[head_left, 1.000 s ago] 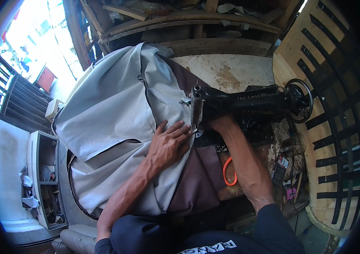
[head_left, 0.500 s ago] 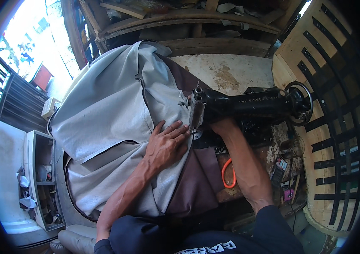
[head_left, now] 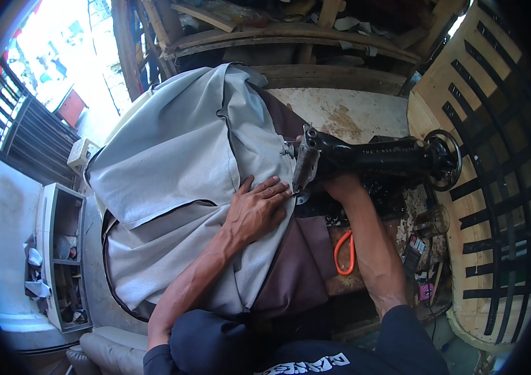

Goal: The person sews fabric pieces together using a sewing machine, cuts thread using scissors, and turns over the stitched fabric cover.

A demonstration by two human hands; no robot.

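Note:
A wide sheet of light grey fabric (head_left: 168, 159) with dark edges spreads over the work table, bunched and folded. Maroon material (head_left: 296, 269) shows beside and beneath it. My left hand (head_left: 256, 207) lies flat on the grey fabric, fingers stretched toward the needle end of a black sewing machine (head_left: 375, 157). Under the machine's arm reaches my right hand (head_left: 343, 186); its fingers are hidden behind the machine, so what they touch cannot be seen. Next to my right forearm, an orange loop-shaped handle (head_left: 345, 253) rests on the worn table.
To the right stands a wooden frame (head_left: 425, 115) with woven black straps, close to the handwheel (head_left: 443, 160). A glass jar (head_left: 431, 222) and small items sit near it. Wooden shelving (head_left: 290, 37) is behind; a white cabinet (head_left: 50, 250) stands at left.
The whole view has shifted slightly, so everything appears a little farther right. Both hands and the fabric keep nearly the same places against the machine.

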